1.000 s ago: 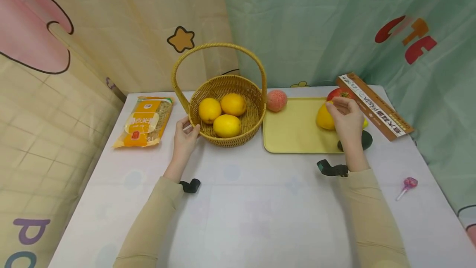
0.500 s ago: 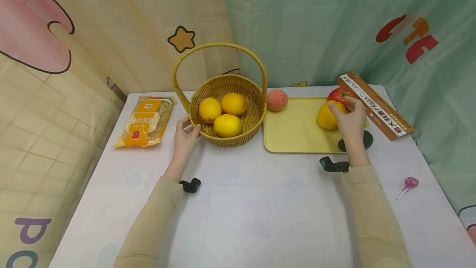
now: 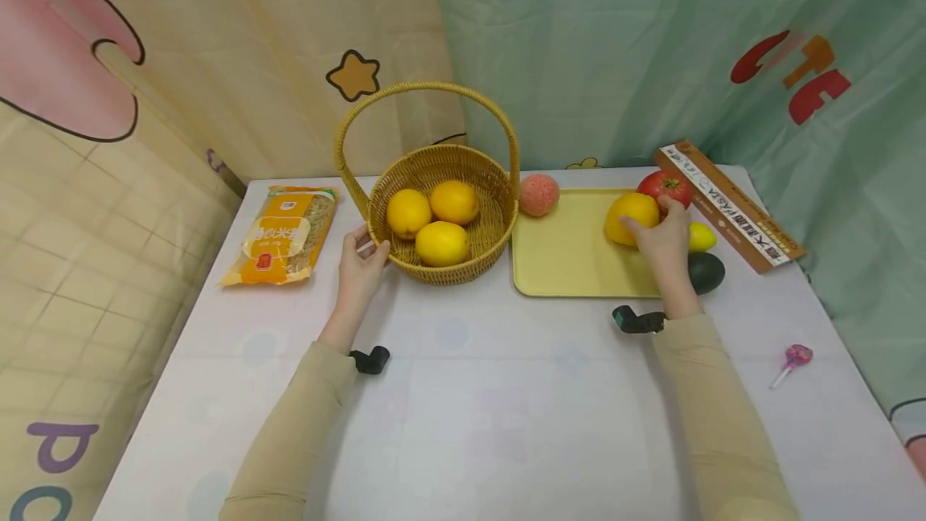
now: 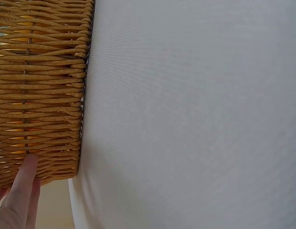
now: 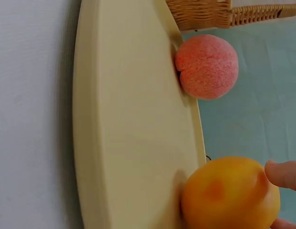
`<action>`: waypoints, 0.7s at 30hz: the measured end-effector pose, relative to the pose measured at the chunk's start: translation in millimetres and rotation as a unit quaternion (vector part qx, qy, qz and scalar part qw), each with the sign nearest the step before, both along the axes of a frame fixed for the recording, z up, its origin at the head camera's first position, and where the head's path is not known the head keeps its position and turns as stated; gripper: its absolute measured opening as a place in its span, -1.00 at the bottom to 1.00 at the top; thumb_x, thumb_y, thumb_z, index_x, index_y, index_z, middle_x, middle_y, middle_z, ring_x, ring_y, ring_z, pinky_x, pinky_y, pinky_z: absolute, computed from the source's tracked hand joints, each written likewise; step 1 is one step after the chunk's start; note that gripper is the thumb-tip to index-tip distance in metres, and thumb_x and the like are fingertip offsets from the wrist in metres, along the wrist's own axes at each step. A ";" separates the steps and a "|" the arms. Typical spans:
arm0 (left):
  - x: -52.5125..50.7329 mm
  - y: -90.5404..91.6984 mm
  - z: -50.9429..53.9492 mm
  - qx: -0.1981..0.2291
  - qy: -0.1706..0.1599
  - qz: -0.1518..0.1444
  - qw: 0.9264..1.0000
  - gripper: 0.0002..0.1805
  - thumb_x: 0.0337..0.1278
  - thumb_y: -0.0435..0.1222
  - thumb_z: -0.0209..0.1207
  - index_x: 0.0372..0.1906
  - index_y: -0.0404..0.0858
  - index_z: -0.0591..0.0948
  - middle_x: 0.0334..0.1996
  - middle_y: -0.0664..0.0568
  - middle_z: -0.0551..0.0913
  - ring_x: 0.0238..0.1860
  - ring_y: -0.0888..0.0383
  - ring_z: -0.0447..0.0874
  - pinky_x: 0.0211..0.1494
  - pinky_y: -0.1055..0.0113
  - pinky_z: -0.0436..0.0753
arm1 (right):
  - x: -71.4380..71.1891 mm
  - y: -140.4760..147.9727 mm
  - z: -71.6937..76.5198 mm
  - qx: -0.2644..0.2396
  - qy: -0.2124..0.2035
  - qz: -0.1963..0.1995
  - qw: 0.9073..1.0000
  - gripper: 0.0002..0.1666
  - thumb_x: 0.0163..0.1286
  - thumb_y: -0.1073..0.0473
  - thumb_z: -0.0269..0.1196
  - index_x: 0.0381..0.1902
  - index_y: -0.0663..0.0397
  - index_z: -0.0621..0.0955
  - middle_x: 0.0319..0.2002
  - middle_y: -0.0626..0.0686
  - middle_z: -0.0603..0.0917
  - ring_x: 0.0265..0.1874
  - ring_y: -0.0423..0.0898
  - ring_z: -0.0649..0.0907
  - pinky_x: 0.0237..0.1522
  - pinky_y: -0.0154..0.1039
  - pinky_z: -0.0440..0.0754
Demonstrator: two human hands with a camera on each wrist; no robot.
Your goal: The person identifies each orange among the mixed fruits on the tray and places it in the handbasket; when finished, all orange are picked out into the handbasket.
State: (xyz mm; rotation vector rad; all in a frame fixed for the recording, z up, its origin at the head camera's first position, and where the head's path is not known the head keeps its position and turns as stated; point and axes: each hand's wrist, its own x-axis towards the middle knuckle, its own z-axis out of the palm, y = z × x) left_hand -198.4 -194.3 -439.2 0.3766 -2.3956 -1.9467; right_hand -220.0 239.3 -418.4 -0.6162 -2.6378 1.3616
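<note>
My left hand (image 3: pixel 362 265) holds the near left side of a wicker basket (image 3: pixel 463 270) with a tall handle. Several yellow fruits (image 3: pixel 443 244) lie in it. In the left wrist view a fingertip touches the basket's woven wall (image 4: pixel 40 105). At the right end of a pale yellow tray (image 3: pixel 564 264), my right hand (image 3: pixel 664 246) grips a yellow mango (image 3: pixel 631 218) between thumb and fingers. An orange blush shows on the mango (image 5: pixel 229 195) in the right wrist view. Behind it sits a red fruit (image 3: pixel 664 186); a pink peach (image 3: pixel 539 195) rests at the tray's far left corner.
Right of the tray lie a lemon (image 3: pixel 702 237), a dark green avocado-like fruit (image 3: pixel 706 272) and a brown pasta box (image 3: pixel 731 207). A lollipop (image 3: pixel 798 356) is near the right edge. An orange-and-clear food packet (image 3: pixel 280 235) lies left of the basket. Curtains hang behind.
My right hand has come down onto the mango, taken hold of it and shifted it slightly left, uncovering the lemon. The left hand and the basket have stayed put.
</note>
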 end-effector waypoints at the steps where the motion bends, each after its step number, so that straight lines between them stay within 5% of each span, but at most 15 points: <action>1: -0.1 0.1 0.0 0.000 -0.001 0.000 1.000 -0.38 0.43 -0.31 0.07 0.47 -0.26 0.14 0.37 -0.19 0.27 0.25 -0.05 0.47 0.18 0.28 0.69 | -0.9 -1.1 -1.5 0.007 0.000 0.005 1.000 -0.09 0.40 0.04 0.27 0.50 0.28 0.10 0.43 0.34 0.17 0.37 0.23 0.21 0.55 0.05 0.17; 8: -0.8 -0.5 0.4 -0.002 -0.003 0.001 1.000 -0.38 0.42 -0.30 0.07 0.47 -0.26 0.14 0.37 -0.19 0.28 0.25 -0.05 0.48 0.17 0.29 0.69 | -12.2 -12.4 -8.6 0.021 -0.009 0.050 0.998 -0.05 0.36 -0.05 0.30 0.47 0.34 0.16 0.40 0.38 0.25 0.37 0.27 0.25 0.51 0.11 0.23; 15: -2.5 -3.4 -0.6 -0.003 0.007 0.000 1.000 -0.38 0.43 -0.30 0.07 0.46 -0.27 0.14 0.37 -0.19 0.28 0.24 -0.05 0.48 0.10 0.41 0.70 | -41.2 -35.4 -3.3 0.001 -0.021 0.062 0.998 0.16 0.34 -0.29 0.22 0.58 0.12 -0.09 0.52 0.34 0.01 0.47 0.29 0.13 0.55 0.19 0.10; 21: -0.6 -1.9 -1.5 -0.001 0.004 -0.007 1.000 -0.37 0.43 -0.29 0.07 0.47 -0.28 0.13 0.38 -0.20 0.27 0.25 -0.05 0.47 0.15 0.34 0.69 | -55.1 -50.4 1.5 0.000 -0.034 0.054 0.998 0.09 0.36 -0.17 0.23 0.56 0.15 -0.06 0.46 0.40 0.06 0.39 0.29 0.23 0.52 0.11 0.23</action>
